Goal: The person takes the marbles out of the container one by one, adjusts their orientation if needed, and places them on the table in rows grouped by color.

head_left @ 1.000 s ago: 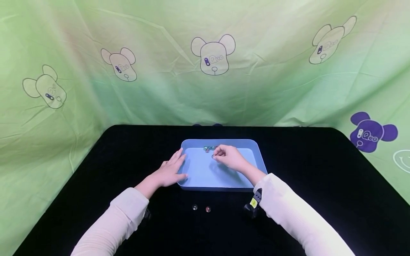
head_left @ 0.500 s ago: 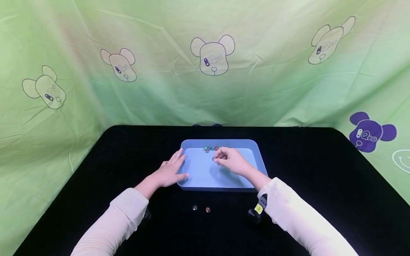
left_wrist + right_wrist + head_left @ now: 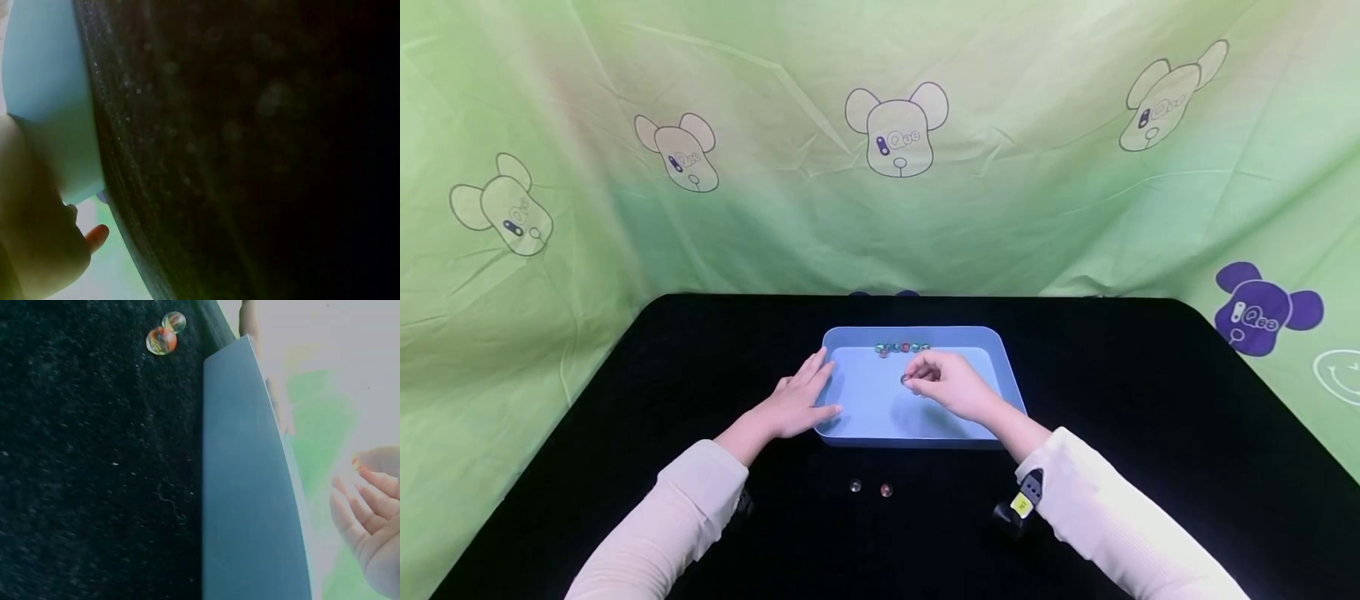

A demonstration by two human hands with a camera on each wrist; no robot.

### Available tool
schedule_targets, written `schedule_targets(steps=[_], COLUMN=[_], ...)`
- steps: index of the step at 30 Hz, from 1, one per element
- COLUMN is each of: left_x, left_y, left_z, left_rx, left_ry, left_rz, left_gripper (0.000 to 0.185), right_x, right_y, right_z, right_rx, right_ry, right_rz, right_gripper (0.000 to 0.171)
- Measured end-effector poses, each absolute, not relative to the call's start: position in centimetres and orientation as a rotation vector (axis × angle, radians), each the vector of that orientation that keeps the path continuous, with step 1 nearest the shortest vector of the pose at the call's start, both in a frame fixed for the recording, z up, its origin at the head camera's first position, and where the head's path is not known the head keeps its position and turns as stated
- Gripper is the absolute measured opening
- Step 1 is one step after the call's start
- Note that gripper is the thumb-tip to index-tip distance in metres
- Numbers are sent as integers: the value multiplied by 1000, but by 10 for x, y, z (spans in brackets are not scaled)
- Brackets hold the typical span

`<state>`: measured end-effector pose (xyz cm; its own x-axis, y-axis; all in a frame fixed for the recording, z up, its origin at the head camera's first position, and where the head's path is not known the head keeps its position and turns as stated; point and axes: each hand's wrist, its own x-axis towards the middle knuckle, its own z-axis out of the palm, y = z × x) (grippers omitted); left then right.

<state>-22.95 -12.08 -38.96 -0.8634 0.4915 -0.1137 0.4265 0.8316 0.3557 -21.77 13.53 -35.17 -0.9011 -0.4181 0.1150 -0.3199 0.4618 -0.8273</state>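
A light blue tray point(image 3: 917, 441) sits mid-table. Several marbles point(image 3: 901, 347) line its far wall. My right hand point(image 3: 911, 379) hovers over the tray's middle, thumb and fingers pinching one small dark marble point(image 3: 904, 380). My left hand point(image 3: 817, 388) lies flat with straight fingers against the tray's left rim. Two loose marbles, a clear one point(image 3: 855, 486) and an orange one point(image 3: 885, 490), lie on the black cloth before the tray. In the right wrist view they are the orange marble point(image 3: 160, 341) and clear marble point(image 3: 174, 322) beside the tray wall point(image 3: 250, 487); my right fingers point(image 3: 369, 506) curl there. The left wrist view shows the tray wall point(image 3: 50, 94).
The table is covered in black cloth point(image 3: 1112, 392), with rounded far corners. A green curtain point(image 3: 880, 208) printed with bear figures closes off the back and both sides. A black wrist device with a yellow tag point(image 3: 1021, 504) hangs under my right sleeve.
My right hand has drawn back from the row of marbles toward the tray's middle, with the pinched marble in it. The left hand has stayed on the rim.
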Motion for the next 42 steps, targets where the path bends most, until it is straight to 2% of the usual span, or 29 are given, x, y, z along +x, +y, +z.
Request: schedule_targets(steps=[16,42], left_x=[-230,-231], left_y=[-121,-122], left_z=[-390,-390], left_rx=[738,727], left_ry=[2819,2824], left_rz=[505,474], left_gripper=[68,70], right_x=[-197,-168], right_y=[144,150], right_z=[-348,-350], right_rx=[-685,-760], right_ry=[2556,2483], right_rz=[-1495,-1562], right_gripper=[15,11])
